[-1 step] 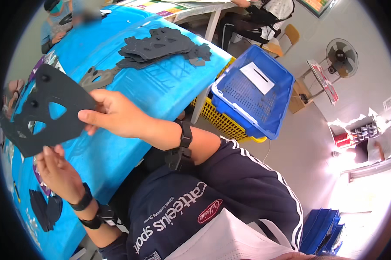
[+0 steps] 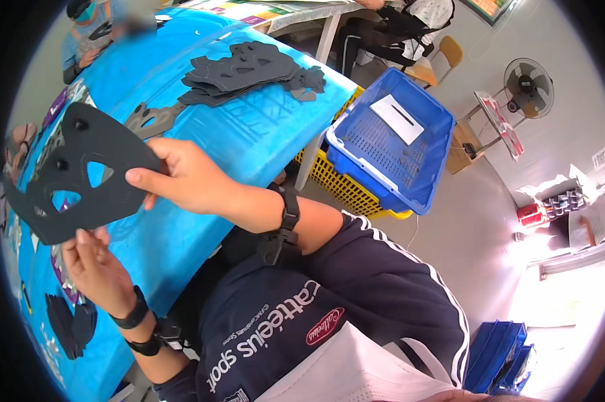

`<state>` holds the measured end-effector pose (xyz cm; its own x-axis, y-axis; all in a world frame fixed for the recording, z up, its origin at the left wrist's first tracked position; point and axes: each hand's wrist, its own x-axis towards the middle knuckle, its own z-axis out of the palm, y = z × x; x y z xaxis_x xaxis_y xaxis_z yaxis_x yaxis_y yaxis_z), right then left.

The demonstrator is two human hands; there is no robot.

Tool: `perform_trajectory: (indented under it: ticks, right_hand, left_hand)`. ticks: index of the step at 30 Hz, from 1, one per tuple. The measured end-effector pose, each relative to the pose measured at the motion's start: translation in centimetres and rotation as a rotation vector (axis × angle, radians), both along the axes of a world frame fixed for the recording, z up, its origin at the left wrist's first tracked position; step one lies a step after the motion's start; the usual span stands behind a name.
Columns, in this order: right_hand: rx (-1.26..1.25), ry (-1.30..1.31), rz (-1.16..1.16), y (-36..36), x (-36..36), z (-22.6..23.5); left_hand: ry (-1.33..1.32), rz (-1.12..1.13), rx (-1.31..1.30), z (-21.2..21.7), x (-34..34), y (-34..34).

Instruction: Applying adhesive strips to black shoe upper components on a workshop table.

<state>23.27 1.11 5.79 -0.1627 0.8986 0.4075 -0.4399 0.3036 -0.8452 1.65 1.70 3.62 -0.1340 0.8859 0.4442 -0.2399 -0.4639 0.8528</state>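
A dark mask-shaped sheet (image 2: pixel 118 149) with two cut-out eye holes and two round black studs is held up over the table's left part. Its right edge is pinched by my right hand (image 2: pixel 190 175), thumb on the near face and fingers behind. My left hand (image 2: pixel 100 271) closes on the sheet's lower edge with the fingertips; some fingers are hidden behind each other. Beyond the hands lies a pile of similar dark sheets (image 2: pixel 239 74), with a greyish cut-out sheet (image 2: pixel 152 120) beside it.
The table has a blue cover (image 2: pixel 209 144). Narrow dark pieces (image 2: pixel 68 325) lie near its left edge. To the right, a blue basket (image 2: pixel 389 174) holding a white card sits on a yellow basket (image 2: pixel 339 187). A person (image 2: pixel 85 40) is at the far left, another (image 2: pixel 376 43) behind.
The mask-shaped sheet has shifted slightly to the right and tilted a little, both hands moving with it. The piles on the table have not moved.
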Motion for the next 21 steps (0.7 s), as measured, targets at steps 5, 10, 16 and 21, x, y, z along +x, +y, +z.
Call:
perform_trajectory:
  ticks: [5,10,16,21]
  right_hand:
    - [0.169,-0.109,-0.325,-0.6,3.6,-1.3]
    - [0.241,-0.273,-0.614,0.7,5.8,-4.8]
    - [0.094,-0.219,-0.558,2.1,6.0,-7.3]
    - [0.057,-0.089,-0.513,2.5,6.2,-7.7]
  left_hand:
    - [0.646,0.026,0.085,1.3,-0.5,-0.4]
    - [1.370,0.384,0.158,2.8,-10.2,4.3]
    - [1.589,0.342,-0.141,0.5,-17.6,6.5]
    - [1.416,0.332,-0.141,0.3,-18.5,6.9]
